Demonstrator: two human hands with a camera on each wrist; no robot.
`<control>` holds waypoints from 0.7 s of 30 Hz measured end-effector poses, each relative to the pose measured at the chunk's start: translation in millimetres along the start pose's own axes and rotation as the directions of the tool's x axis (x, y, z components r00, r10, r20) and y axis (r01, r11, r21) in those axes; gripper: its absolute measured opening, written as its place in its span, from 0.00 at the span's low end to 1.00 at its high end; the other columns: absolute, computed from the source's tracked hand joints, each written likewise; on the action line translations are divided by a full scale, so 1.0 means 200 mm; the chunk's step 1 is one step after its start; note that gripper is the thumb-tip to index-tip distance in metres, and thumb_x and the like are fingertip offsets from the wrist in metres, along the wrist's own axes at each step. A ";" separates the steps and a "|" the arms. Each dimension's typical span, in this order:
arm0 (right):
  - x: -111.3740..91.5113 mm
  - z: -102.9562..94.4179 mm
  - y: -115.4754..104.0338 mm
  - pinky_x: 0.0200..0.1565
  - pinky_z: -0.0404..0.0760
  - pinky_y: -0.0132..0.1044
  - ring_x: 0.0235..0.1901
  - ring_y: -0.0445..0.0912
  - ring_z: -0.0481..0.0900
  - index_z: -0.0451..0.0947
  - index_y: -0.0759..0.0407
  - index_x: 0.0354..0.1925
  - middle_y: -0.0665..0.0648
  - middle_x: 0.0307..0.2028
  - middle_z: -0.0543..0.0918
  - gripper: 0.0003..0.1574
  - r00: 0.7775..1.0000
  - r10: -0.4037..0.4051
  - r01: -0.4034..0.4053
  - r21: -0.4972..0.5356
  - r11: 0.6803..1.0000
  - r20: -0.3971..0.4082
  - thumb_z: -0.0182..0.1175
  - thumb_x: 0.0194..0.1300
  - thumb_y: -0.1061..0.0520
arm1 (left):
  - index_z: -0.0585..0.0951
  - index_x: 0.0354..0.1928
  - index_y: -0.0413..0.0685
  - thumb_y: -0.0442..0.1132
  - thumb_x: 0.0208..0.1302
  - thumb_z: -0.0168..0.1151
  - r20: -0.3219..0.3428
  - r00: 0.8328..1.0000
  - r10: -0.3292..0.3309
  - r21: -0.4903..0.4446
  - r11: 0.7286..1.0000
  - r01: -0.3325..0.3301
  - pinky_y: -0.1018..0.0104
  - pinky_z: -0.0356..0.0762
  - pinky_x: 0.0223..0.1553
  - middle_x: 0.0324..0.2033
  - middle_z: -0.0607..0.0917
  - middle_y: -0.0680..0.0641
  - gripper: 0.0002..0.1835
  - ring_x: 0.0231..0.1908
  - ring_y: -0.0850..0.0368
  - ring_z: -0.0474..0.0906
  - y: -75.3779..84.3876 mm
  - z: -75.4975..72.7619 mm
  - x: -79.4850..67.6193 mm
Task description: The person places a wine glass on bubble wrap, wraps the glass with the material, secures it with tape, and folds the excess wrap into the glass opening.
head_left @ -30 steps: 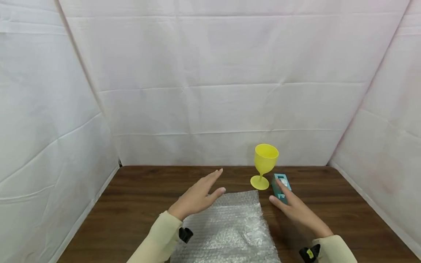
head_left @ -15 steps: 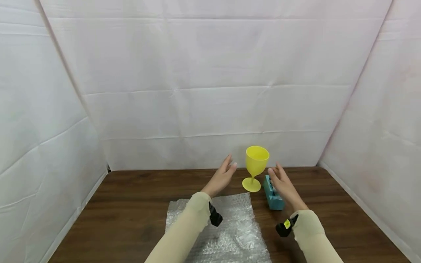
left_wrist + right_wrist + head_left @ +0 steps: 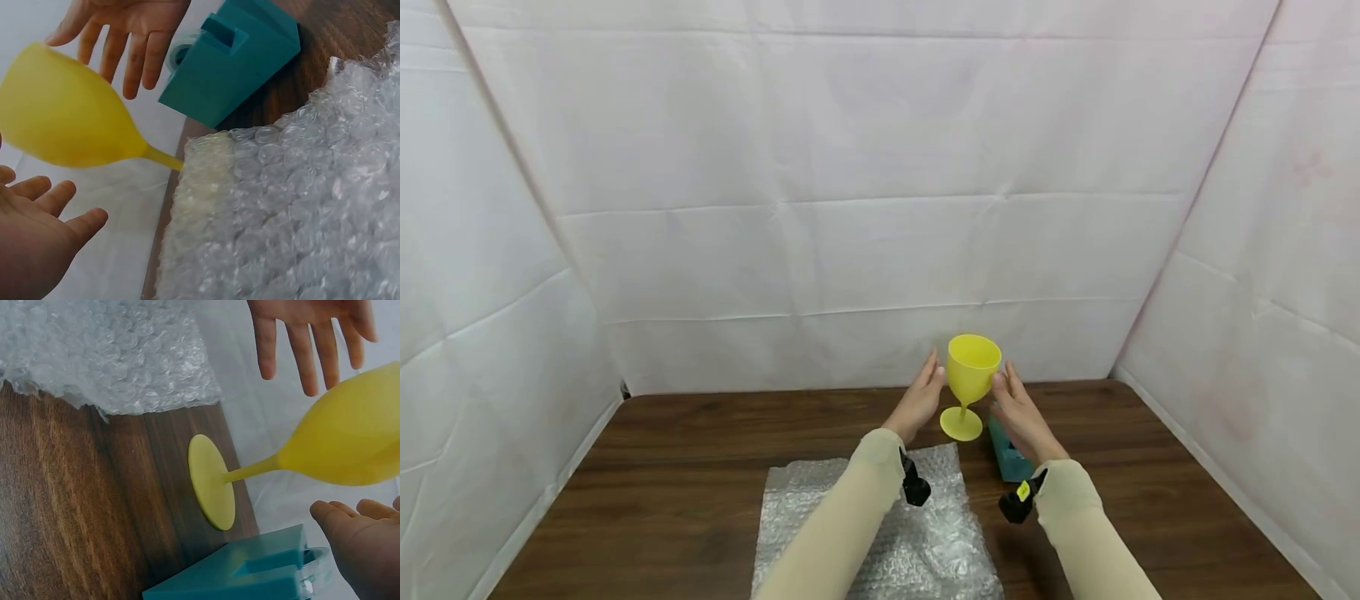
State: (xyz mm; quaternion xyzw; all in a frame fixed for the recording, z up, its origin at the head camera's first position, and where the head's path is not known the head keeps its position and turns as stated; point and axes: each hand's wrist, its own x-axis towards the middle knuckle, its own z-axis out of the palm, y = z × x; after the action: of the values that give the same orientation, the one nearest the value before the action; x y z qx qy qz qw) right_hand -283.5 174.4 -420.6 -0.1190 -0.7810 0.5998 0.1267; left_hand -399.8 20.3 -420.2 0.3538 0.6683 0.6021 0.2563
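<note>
A yellow plastic goblet (image 3: 973,367) stands upright near the back of the table, its round foot (image 3: 212,481) flat on the wood. To its left is my left hand (image 3: 917,404), fingers extended beside the bowl. My right hand (image 3: 1021,417) is on the other side, with the thumb right at the bowl's edge in the head view. Both wrist views show gaps between the goblet and the straight, spread fingers of the left hand (image 3: 40,237) and right hand (image 3: 369,540). Neither hand grips anything.
A teal tape dispenser (image 3: 1011,460), partly hidden by the right hand, sits right of the goblet, a clear tape roll (image 3: 182,51) in it. A bubble wrap sheet (image 3: 928,533) lies in front. White cloth walls (image 3: 865,250) surround the dark wooden table (image 3: 685,483).
Both hands have moved forward and in toward the goblet, now flanking its bowl closely. The head view has shifted slightly, moving the scene left. The goblet stays standing.
</note>
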 end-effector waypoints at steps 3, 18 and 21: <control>0.01 0.01 0.00 0.64 0.47 0.55 0.69 0.55 0.36 0.18 0.35 0.66 0.53 0.70 0.29 0.46 1.000 -0.009 0.009 0.012 1.000 -0.001 0.38 0.66 0.34 | 0.41 0.69 0.70 0.60 0.68 0.34 -0.013 1.000 0.007 -0.010 1.000 -0.007 0.51 0.46 0.65 0.69 0.48 0.59 0.31 0.68 0.57 0.44 0.00 0.01 0.01; -0.01 0.07 -0.03 0.64 0.47 0.55 0.69 0.51 0.39 0.34 0.35 0.69 0.49 0.70 0.35 0.40 0.996 -0.091 0.091 0.092 0.992 -0.002 0.41 0.67 0.39 | 0.51 0.69 0.62 0.51 0.70 0.39 -0.106 0.991 0.079 -0.056 0.995 -0.086 0.51 0.53 0.63 0.68 0.54 0.55 0.27 0.66 0.53 0.51 0.07 0.04 -0.04; -0.01 0.08 -0.07 0.63 0.48 0.56 0.69 0.52 0.40 0.34 0.33 0.69 0.49 0.70 0.36 0.40 0.995 -0.102 0.103 0.070 0.992 -0.012 0.41 0.66 0.38 | 0.52 0.69 0.59 0.47 0.70 0.40 -0.114 0.988 0.102 -0.082 0.990 -0.111 0.52 0.57 0.61 0.68 0.55 0.53 0.27 0.66 0.53 0.54 0.15 0.02 -0.09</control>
State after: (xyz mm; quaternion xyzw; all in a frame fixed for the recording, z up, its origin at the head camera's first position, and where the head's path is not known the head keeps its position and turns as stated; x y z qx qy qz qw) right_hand -288.7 155.4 -412.2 -0.0767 -0.7641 0.6191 0.1646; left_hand -381.5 9.2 -393.2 0.3437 0.6342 0.6624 0.2020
